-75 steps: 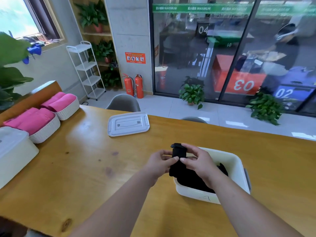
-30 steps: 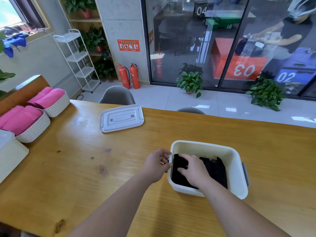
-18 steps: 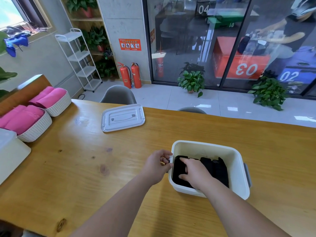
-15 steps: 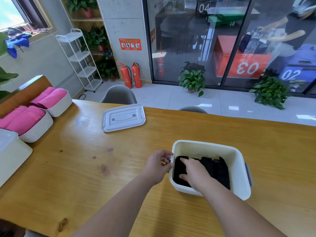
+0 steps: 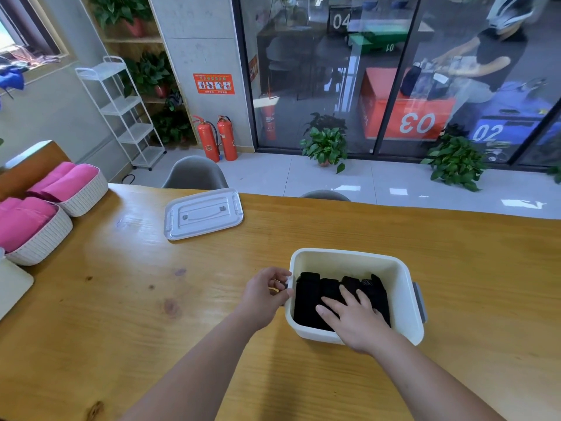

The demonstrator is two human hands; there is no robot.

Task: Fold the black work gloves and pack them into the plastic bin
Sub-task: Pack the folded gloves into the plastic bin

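Black work gloves (image 5: 315,296): folded, in plastic bin (image 5: 403,287) on desk (image 5: 121,299). Soft, light, springy; prob. best pressed flat from above. R hand (image 5: 349,314) spread on them; L hand (image 5: 264,294) pinches bin rim.

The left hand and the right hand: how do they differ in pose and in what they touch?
The left hand curls its fingers round the left edge of the plastic bin, from outside; the right hand lies flat inside it, fingers straight. The left hand touches only the bin; the right hand presses on the black work gloves. Both are bare.
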